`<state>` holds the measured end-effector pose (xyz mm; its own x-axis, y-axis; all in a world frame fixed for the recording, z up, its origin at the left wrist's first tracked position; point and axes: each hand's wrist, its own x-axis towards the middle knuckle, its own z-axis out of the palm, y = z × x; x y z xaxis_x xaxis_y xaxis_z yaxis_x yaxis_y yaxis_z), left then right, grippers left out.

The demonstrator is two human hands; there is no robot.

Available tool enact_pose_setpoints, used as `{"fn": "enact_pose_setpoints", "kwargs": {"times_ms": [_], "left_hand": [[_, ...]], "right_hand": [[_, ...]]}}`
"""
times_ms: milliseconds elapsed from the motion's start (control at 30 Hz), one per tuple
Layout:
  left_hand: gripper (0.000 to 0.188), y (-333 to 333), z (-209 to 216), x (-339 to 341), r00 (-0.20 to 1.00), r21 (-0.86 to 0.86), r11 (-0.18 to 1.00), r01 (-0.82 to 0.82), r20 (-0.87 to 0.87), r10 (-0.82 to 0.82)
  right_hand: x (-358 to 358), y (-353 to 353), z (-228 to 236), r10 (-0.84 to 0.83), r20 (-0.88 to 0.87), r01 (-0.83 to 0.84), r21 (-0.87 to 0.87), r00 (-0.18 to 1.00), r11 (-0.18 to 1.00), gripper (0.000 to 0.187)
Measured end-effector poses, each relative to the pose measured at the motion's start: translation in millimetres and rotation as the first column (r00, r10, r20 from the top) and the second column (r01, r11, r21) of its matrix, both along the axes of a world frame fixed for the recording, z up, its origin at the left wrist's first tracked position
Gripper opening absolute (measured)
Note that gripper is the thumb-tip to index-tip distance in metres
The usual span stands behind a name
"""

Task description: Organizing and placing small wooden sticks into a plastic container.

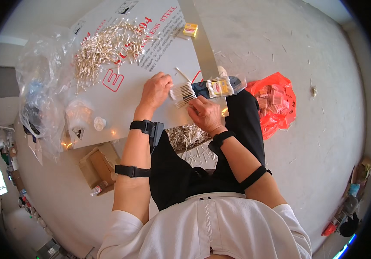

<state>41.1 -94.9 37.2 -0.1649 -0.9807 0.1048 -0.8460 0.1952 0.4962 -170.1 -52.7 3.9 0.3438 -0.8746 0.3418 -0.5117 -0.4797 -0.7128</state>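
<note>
A row of white-tipped cotton swabs [183, 94] lies side by side near the table's right front corner. To its left, my left hand [156, 90] is closed, its fingertips pressed together by the row's end. My right hand [207, 114] is curled closed at the near ends of the swabs; what its fingers pinch is hidden. Beneath the swabs runs a dark patterned strip [200, 89]. On the strip's right part, more swabs lie with a yellow label card [219, 87] in clear plastic. One loose swab [183, 74] sticks out beyond the row.
A big heap of swabs [103, 54] covers the table's [164, 52] far left. A small yellow box [190, 30] sits at the far edge, clear plastic bags [42, 86] at the left. A red bag [276, 103] of pink packs stands on the right floor; a cardboard box [91, 169] lies below.
</note>
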Motion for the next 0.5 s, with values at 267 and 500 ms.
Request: {"fn": "enact_pose_setpoints", "kwargs": {"times_ms": [267, 500], "left_hand": [[0.019, -37, 0, -22, 0.998, -0.188, 0.981, 0.048, 0.053, -0.038], [0.014, -52, -16, -26, 0.986, -0.134, 0.99, 0.043, 0.164, -0.02]], "right_hand": [[1, 1, -2, 0.007, 0.03, -0.008, 0.021, 1.0, 1.0, 0.012], [-1, 0, -2, 0.015, 0.018, -0.015, 0.017, 1.0, 1.0, 0.013]]}}
